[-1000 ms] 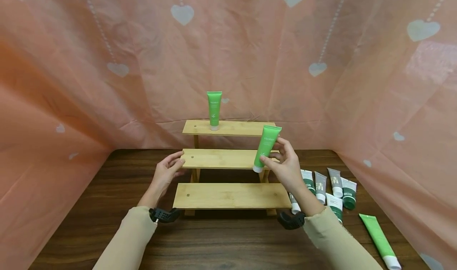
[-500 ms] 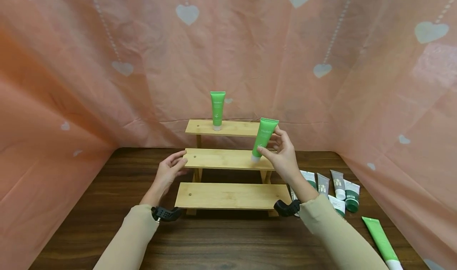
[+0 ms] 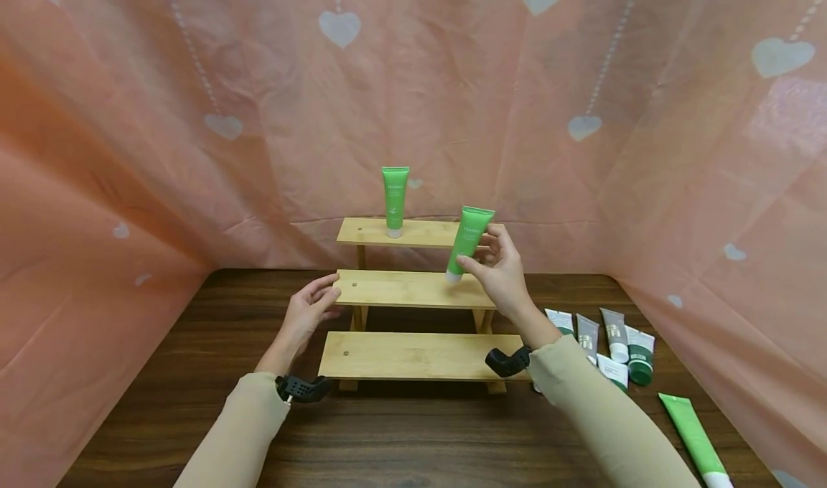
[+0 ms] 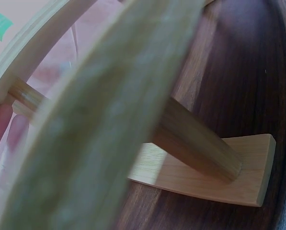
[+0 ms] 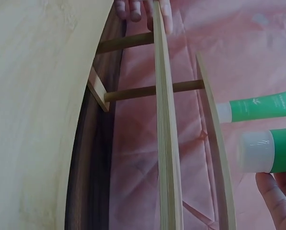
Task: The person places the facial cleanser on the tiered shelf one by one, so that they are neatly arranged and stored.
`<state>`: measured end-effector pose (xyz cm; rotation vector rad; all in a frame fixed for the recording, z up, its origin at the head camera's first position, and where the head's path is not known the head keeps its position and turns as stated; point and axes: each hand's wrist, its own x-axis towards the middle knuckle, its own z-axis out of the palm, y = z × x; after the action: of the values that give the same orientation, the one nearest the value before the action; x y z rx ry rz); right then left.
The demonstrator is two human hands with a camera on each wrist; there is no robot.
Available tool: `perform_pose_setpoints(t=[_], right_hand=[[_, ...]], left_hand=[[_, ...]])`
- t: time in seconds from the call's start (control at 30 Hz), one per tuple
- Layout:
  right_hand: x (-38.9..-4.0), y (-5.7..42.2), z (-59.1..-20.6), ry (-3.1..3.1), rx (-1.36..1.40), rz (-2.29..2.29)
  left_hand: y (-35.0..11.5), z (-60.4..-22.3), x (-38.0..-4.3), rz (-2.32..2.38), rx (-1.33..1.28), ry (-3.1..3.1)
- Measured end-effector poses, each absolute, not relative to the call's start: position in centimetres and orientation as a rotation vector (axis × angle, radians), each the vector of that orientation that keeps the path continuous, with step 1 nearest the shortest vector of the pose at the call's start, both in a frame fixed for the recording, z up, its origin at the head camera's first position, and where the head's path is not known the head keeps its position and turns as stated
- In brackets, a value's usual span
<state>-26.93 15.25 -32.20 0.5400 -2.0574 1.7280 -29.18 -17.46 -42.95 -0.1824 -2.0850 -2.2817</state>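
In the head view, my right hand [image 3: 500, 269] holds a green squeeze tube [image 3: 469, 233] with a white cap, thumb on its front and fingers behind. The tube leans, cap down, above the right half of a three-step bamboo display stand [image 3: 394, 355]. My left hand [image 3: 306, 312] grips the left end of the middle shelf [image 3: 400, 287]; the right wrist view shows its fingers [image 5: 135, 9] on either side of the board. Another green tube [image 3: 395, 201] stands upright on its cap on the top shelf [image 3: 423, 231], left of centre.
Several grey tubes [image 3: 614, 330] and white-and-green tubes [image 3: 639, 355] lie right of the stand, partly behind the right forearm. One longer green tube [image 3: 694, 434] lies nearer on the dark wooden table [image 3: 413, 430]. Pink heart-print cloth [image 3: 452, 115] surrounds the table.
My right hand has carried the green tube up and to the left, from beside the middle shelf's right end toward the top shelf. The left hand has kept its hold.
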Motion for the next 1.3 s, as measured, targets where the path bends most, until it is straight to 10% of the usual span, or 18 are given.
perform_pose_setpoints(t=[1.3], right_hand=[[-35.9, 10.5, -31.2, -1.871, 0.404, 1.804]], left_hand=[[-18.4, -42.0, -28.9, -2.302, -0.132, -2.054]])
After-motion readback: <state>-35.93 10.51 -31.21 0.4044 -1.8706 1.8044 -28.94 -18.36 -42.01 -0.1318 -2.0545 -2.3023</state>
